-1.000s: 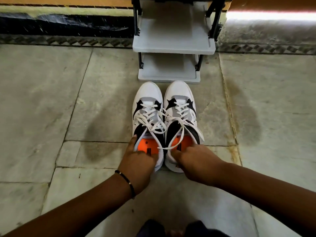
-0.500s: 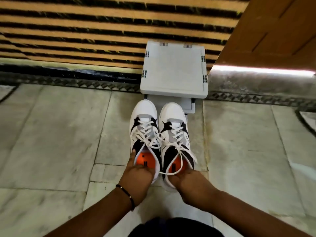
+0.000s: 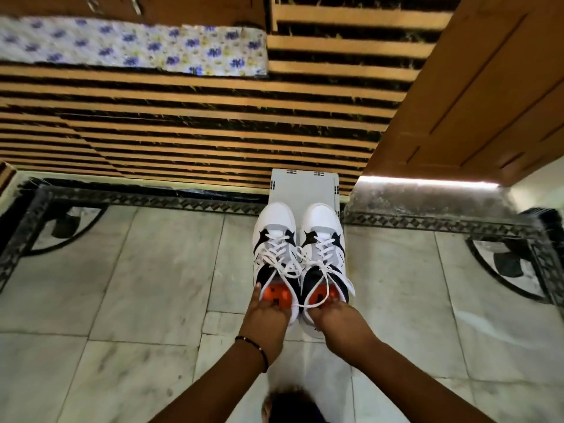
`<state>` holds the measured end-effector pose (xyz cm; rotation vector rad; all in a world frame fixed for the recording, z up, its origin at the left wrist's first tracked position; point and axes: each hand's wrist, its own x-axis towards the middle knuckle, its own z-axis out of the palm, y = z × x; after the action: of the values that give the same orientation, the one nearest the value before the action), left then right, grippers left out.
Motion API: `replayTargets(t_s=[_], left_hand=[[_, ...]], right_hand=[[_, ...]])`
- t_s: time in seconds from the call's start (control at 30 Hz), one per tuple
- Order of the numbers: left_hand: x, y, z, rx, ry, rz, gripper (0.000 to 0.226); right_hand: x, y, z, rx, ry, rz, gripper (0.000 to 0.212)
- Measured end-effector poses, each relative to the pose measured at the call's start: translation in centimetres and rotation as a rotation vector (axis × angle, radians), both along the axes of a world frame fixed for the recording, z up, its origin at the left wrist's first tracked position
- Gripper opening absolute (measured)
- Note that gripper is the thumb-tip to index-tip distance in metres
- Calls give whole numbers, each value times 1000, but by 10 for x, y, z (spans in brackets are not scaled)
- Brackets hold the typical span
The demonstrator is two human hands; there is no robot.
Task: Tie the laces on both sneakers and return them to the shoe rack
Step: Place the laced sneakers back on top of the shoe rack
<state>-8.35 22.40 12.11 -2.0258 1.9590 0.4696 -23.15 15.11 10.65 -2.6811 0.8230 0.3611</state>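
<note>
While hands grip heels, sneakers overlap rack.

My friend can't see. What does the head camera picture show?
Two hands, left hand and right hand, hold the heels of two white sneakers, left sneaker and right sneaker, laces tied, toes over a small grey shoe rack on a marble floor.

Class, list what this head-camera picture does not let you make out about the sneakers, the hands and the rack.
1. Heels of both sneakers: covered by the left hand and right hand.
2. Shoe rack's lower shelves: hidden under its top and the sneakers.
3. Whether the sneakers rest on anything: not clear.
4. Lace knots: too tangled to judge.
</note>
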Motion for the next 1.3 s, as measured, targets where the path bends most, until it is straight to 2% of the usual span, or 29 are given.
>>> replayTargets(t_s=[0.03, 0.1, 0.2, 0.37, 0.53, 0.67, 0.87, 1.0, 1.07, 1.13, 1.23, 1.3], left_hand=[[0, -9, 16, -52, -4, 1, 54], [1, -14, 35, -2, 82, 37, 41], [8, -28, 33, 109, 113, 93, 43], [17, -80, 29, 104, 75, 25, 42], [40, -151, -17, 129, 65, 33, 41], [69, -206, -77, 142, 25, -12, 46], [97, -265, -134, 139, 78, 58, 45], [103, -278, -168, 156, 74, 42, 49], [102, -279, -179, 49, 64, 23, 58], [98, -278, -192, -31, 34, 14, 67], [96, -269, -211, 30, 75, 49, 73], [96, -266, -215, 33, 77, 34, 76]], right_hand=[[0, -5, 9, -15, 5, 2, 54], [1, -12, 31, -2, 54, 16, 50], [5, -29, 40, 10, 58, -14, 45], [17, -75, 25, 73, 36, -85, 39], [38, -144, -20, 96, 41, -82, 35], [58, -202, -77, 132, 66, -122, 56], [82, -261, -127, 117, -51, -90, 46], [85, -276, -169, 320, -114, -262, 28], [85, -275, -187, 284, -162, -274, 29], [88, -276, -192, 359, -139, -336, 31], [88, -272, -207, 300, -191, -204, 41], [90, -273, -206, 334, -234, -354, 38]])
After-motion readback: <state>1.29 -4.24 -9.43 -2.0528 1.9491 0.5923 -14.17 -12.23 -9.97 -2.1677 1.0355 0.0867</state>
